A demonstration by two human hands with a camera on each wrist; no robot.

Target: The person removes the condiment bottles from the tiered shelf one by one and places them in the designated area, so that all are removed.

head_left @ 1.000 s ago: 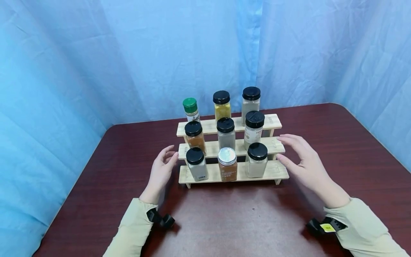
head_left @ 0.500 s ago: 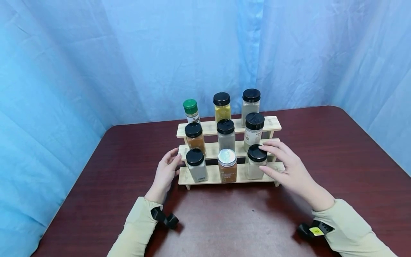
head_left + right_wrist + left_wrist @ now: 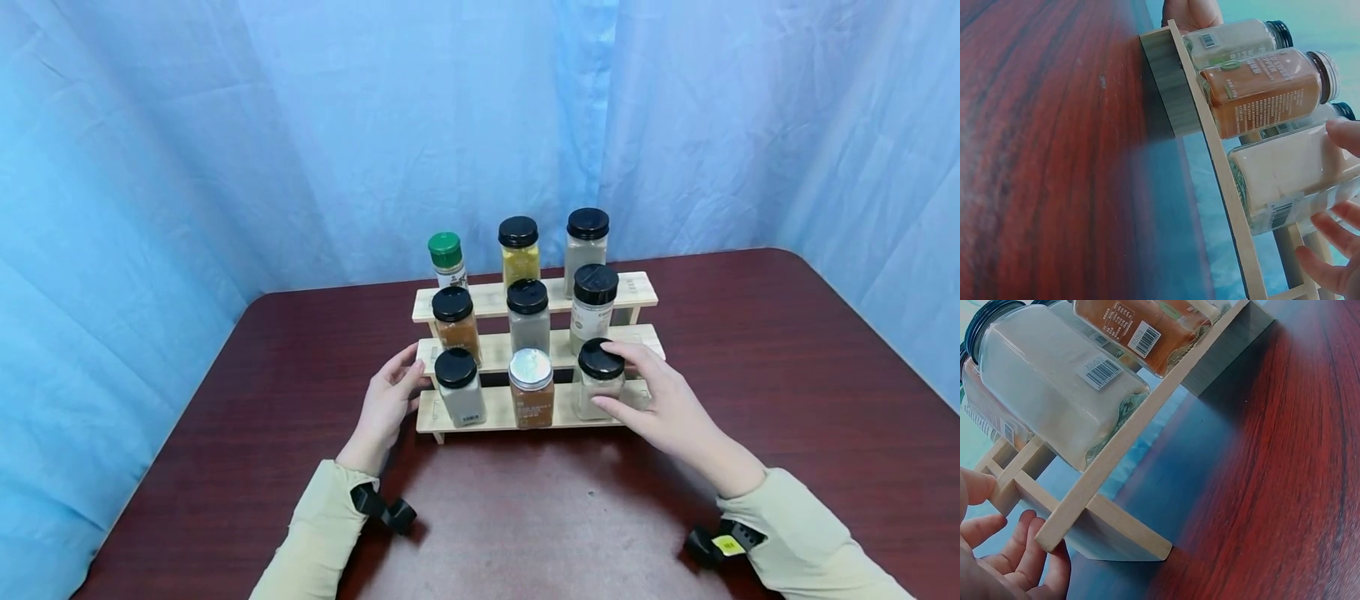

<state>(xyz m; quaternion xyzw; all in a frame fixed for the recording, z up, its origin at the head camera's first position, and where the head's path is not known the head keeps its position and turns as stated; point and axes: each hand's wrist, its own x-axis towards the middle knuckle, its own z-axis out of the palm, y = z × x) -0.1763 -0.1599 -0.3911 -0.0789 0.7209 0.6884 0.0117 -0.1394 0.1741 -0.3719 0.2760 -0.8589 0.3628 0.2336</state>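
My left hand (image 3: pixel 384 406) holds the left end of the wooden tiered rack (image 3: pixel 495 414). In the left wrist view, its thumb rests at a shelf end and the fingers (image 3: pixel 1034 553) curl near the lower shelf's tip. My right hand (image 3: pixel 667 414) grips the black-lidded spice jar (image 3: pixel 600 385) of pale powder at the front row's right. Its thumb lies across the jar's near side and other fingers reach round the far side, as the right wrist view shows. That jar stands upright on the lowest shelf. Beside it are a silver-lidded jar (image 3: pixel 532 400) and another pale jar (image 3: pixel 461 396).
Behind stand more spice jars on the upper shelves, among them a green-lidded bottle (image 3: pixel 447 260), a yellow-powder jar (image 3: pixel 520 257) and an orange-brown jar (image 3: pixel 456 325). The rack stands on a dark red wooden table (image 3: pixel 495 517), backed by blue curtains (image 3: pixel 420 125).
My right hand has moved left from beside the rack onto the front right spice jar. My left hand has moved slightly right and taken hold of the rack's left end.
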